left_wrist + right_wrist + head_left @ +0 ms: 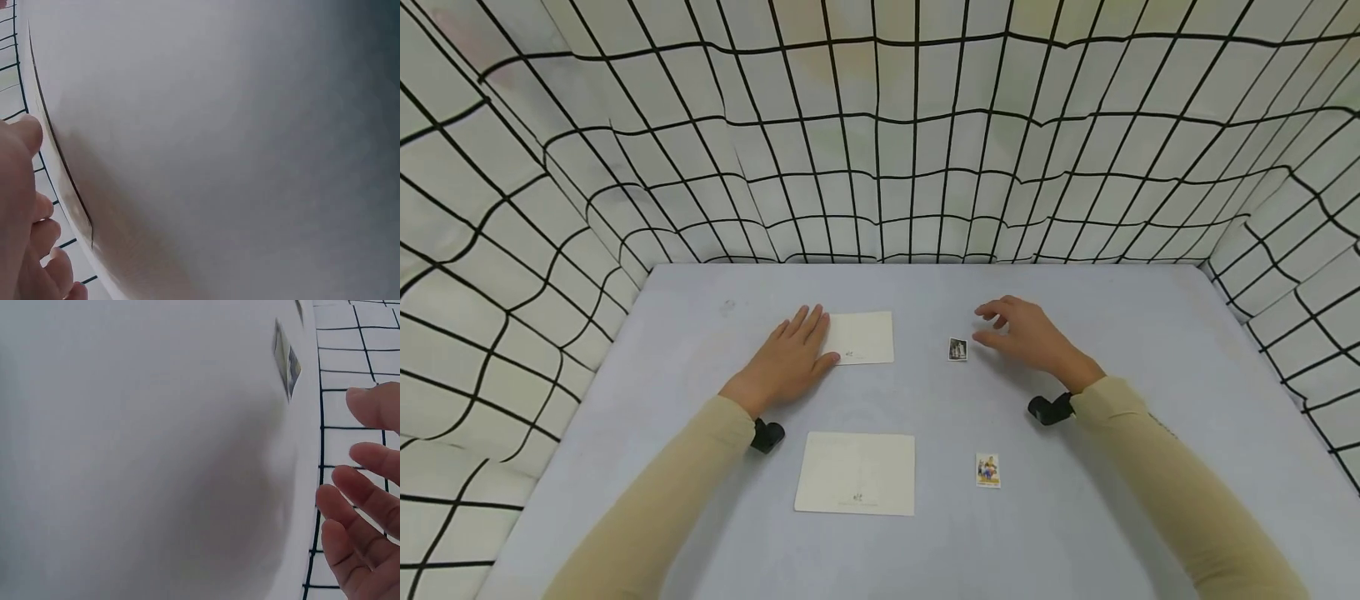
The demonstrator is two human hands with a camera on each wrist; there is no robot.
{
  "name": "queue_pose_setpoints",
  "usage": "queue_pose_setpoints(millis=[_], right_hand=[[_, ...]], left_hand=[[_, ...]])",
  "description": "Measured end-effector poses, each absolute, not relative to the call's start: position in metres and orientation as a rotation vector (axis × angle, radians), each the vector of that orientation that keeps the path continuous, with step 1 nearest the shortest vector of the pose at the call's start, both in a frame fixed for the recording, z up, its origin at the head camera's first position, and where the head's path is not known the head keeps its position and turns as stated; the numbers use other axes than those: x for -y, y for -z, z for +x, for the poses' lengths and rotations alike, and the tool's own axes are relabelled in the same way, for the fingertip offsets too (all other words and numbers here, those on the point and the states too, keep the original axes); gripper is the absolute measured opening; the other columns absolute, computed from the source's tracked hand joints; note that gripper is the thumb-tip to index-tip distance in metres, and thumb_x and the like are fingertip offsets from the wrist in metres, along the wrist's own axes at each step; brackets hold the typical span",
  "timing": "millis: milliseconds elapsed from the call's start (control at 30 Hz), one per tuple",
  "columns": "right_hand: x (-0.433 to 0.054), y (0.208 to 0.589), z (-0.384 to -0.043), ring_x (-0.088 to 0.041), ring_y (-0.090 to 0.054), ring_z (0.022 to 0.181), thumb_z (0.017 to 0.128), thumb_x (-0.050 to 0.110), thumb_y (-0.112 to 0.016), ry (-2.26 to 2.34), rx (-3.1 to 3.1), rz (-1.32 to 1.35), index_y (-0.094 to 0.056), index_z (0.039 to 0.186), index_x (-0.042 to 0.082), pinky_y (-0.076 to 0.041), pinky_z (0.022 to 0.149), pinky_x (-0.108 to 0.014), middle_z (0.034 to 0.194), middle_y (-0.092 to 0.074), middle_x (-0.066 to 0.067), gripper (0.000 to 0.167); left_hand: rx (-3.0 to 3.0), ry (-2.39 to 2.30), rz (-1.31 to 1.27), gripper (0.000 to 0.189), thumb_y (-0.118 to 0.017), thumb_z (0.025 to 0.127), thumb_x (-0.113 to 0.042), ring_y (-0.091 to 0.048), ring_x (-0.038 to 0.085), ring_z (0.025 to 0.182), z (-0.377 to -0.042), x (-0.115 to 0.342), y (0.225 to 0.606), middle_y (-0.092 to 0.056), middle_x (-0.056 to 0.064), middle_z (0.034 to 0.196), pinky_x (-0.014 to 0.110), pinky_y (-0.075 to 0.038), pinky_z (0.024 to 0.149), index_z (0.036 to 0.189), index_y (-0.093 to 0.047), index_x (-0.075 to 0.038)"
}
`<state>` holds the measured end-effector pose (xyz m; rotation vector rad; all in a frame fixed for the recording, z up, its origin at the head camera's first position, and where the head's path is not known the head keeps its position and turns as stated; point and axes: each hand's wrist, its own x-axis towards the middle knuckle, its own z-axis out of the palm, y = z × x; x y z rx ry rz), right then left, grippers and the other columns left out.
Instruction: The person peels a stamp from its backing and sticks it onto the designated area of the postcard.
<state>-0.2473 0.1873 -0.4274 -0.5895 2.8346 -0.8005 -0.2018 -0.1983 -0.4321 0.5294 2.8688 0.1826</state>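
Note:
My left hand [790,354] lies flat, its fingers straight, with the thumb and fingertips over the left edge of the far white card [863,337]. In the left wrist view the thumb [28,132] is beside the card's thin edge. Just right of that card is a small dark picture stamp [958,349] with a white border. My right hand [1026,333] hovers to the right of this stamp, holding nothing, its fingers loosely bent and spread. The right wrist view has its thumb [369,406] apart from the fingers, close to a stamp [287,361].
Nearer to me lies a second, larger-looking white card [856,473] with a small print near its lower edge. A colourful stamp [988,470] sits to its right. All rest on a pale table [737,542]. Black-lined grid netting [895,150] encloses the back and sides.

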Motion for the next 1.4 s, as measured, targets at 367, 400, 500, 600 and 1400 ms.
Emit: queue_pose_setpoints(millis=[367,400,500,600,1400], right_hand=[[-0.164,0.436,-0.244,-0.028,-0.067,0.105,0.095,0.024,-0.073,0.853,-2.747,-0.576,-0.073,0.122,0.004,-0.058,0.088,-0.041,0.114,-0.074,-0.013,0.033],[-0.163,0.436,-0.243,-0.027,-0.067,0.104,0.095,0.024,-0.073,0.842,-2.748,-0.572,-0.073,0.122,0.004,-0.058,0.088,-0.041,0.114,-0.073,-0.012,0.033],[-0.160,0.436,-0.242,-0.026,-0.065,0.102,0.093,0.024,-0.075,0.808,-2.757,-0.571,-0.074,0.119,0.004,-0.056,0.087,-0.042,0.112,-0.072,-0.012,0.033],[-0.159,0.437,-0.242,-0.026,-0.064,0.101,0.092,0.024,-0.076,0.773,-2.763,-0.566,-0.075,0.118,0.005,-0.056,0.087,-0.041,0.112,-0.071,-0.012,0.032],[-0.151,0.442,-0.239,-0.023,-0.066,0.100,0.094,0.014,-0.072,0.900,-2.773,-0.563,-0.070,0.104,0.012,-0.056,0.090,-0.041,0.104,-0.073,-0.007,0.011]], left_hand=[[-2.811,-0.131,0.551,0.070,-0.036,0.113,-0.038,-0.011,0.040,0.163,-0.199,0.197,0.434,-0.012,0.021,0.174,0.056,-0.014,0.134,0.163,-0.014,0.004],[-2.809,-0.117,0.552,0.070,-0.036,0.113,-0.038,-0.012,0.040,0.163,-0.199,0.197,0.434,-0.012,0.022,0.174,0.055,-0.015,0.134,0.163,-0.014,0.004],[-2.809,-0.089,0.560,0.069,-0.036,0.113,-0.038,-0.014,0.040,0.163,-0.198,0.195,0.433,-0.013,0.022,0.174,0.055,-0.016,0.134,0.163,-0.015,0.005],[-2.814,-0.061,0.567,0.069,-0.038,0.113,-0.037,-0.016,0.040,0.162,-0.197,0.193,0.430,-0.015,0.023,0.173,0.055,-0.018,0.134,0.163,-0.017,0.006],[-2.774,-0.086,0.551,0.071,-0.038,0.112,-0.040,-0.016,0.040,0.162,-0.187,0.187,0.428,-0.013,0.023,0.173,0.054,-0.020,0.134,0.163,-0.016,0.005]])
